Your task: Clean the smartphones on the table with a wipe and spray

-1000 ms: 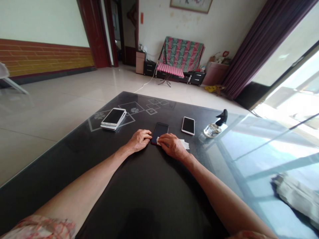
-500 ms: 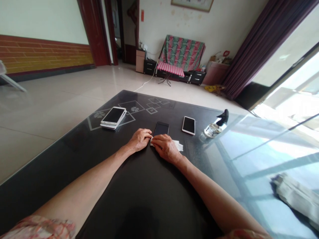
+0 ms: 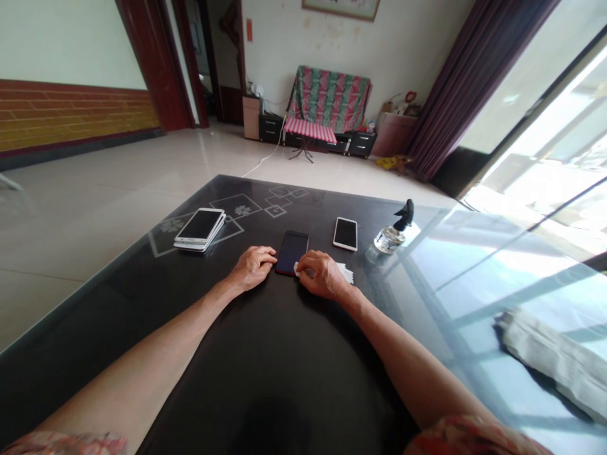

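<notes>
Phone [image 3: 291,248] could slip from a light hold

The phone lies flat on the desk [image 3: 265,360], between the hands. The left hand [image 3: 254,266] rests by its left edge, fingers loosely bent and gripping nothing; contact is too fine to judge. The right hand's [image 3: 323,274] fingers are closed on a tissue [image 3: 347,273] at the lower right edge. A hard sideways push could skid the phone across the smooth top, and a snagged tissue might tear. A wide elbow swing could knock the bottle [image 3: 389,241], near the white phone [image 3: 346,234]. The bottle bears dark marks, too small to read; no brand is legible anywhere.
</notes>
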The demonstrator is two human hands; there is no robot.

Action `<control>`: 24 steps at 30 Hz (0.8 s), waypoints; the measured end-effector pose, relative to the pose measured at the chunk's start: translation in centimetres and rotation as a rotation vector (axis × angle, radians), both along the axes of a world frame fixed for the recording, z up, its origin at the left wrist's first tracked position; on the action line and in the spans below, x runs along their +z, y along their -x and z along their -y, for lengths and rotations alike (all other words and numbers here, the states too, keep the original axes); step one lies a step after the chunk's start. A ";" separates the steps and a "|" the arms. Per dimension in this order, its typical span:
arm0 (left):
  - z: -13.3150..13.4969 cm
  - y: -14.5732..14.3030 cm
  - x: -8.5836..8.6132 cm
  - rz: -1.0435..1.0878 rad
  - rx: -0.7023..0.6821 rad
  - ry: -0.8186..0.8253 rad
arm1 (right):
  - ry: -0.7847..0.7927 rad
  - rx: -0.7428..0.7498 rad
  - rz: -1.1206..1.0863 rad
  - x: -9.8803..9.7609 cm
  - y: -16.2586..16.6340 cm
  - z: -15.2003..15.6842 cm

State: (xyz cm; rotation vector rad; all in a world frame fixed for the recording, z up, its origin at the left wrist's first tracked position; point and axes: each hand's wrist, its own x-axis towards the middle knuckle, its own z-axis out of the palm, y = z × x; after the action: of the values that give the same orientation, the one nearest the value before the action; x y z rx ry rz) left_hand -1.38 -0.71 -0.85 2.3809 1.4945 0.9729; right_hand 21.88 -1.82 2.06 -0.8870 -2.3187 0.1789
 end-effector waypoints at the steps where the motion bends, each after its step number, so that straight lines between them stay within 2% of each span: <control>1: 0.0 0.0 0.0 0.000 0.004 -0.001 | 0.000 -0.008 -0.001 0.1 -0.3 -0.1; 5: 0.0 -0.1 0.1 0.000 0.008 0.004 | -0.026 -0.006 -0.025 -0.4 -0.4 -0.5; 9: 0.0 -0.2 0.1 0.004 0.017 0.010 | -0.054 0.055 -0.003 -1.3 1.2 -0.5; 15: 0.0 -0.1 0.1 -0.002 0.005 -0.006 | -0.066 0.037 0.044 -1.7 3.3 -0.4; 20: -0.1 -0.1 0.0 0.000 0.010 -0.013 | -0.059 0.002 0.028 -1.4 2.3 -0.7; 24: 0.0 -0.2 0.1 -0.004 0.015 -0.001 | -0.070 -0.132 0.005 -1.4 0.4 -1.6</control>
State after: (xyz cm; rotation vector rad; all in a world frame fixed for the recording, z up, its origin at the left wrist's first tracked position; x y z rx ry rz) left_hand -1.22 -0.69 -0.74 2.3773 1.5155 0.9720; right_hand 21.47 -0.20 0.67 -1.0025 -2.2476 0.0388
